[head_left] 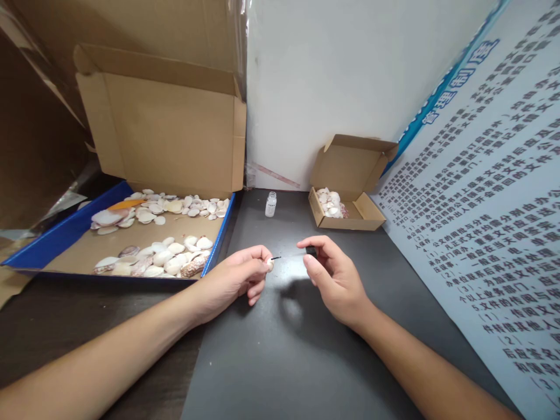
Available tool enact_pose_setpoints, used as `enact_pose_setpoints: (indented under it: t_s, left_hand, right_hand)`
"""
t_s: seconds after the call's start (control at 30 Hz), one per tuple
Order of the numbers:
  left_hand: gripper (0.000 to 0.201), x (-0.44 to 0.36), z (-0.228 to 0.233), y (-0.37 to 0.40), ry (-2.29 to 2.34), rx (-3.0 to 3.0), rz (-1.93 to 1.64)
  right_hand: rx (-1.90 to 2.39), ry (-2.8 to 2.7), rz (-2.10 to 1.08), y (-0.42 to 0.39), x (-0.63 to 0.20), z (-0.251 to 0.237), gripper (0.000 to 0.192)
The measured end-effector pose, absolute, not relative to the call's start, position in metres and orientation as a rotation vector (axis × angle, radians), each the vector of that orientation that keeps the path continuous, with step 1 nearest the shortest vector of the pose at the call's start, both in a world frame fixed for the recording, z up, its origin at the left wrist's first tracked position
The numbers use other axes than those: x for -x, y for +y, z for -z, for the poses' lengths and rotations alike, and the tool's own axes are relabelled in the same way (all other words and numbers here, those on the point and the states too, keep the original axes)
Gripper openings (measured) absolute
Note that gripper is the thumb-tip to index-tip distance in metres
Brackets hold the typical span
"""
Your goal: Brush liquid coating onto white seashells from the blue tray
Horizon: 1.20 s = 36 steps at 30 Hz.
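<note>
Between the fingertips of my left hand [247, 271] is a small whitish shell [270, 265], mostly covered by the fingers. My right hand [335, 274] pinches the black cap of a brush applicator [311, 251]. Its thin, clear stem runs left to a dark tip that reaches the shell or sits right by it. Beyond both hands, a small clear glass bottle [270, 205] with a printed label stands upright and uncapped on the dark grey surface [262, 361].
At left, a blue-edged cardboard box [153, 230] with a raised lid holds many shells [175, 256] in two groups. A smaller open carton [350, 223] at back right contains more shells [331, 202]. A white wall and a printed board [481, 204] bound the surface.
</note>
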<state>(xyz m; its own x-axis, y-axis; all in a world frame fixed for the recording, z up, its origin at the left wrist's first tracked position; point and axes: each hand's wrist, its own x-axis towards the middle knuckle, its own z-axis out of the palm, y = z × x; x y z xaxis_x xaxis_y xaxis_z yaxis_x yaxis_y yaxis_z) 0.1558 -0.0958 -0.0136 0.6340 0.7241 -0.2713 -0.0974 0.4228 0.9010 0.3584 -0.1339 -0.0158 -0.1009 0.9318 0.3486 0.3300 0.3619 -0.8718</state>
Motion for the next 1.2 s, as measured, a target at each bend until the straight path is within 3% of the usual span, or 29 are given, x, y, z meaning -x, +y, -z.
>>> enact_pose_setpoints:
  t_s: [1.2]
  left_hand:
    - [0.016, -0.1545, 0.0155, -0.0955, 0.713, -1.071, -0.546]
  right_hand:
    - [1.103, -1.721, -0.678, -0.1384, -0.3571, 0.0120, 0.013]
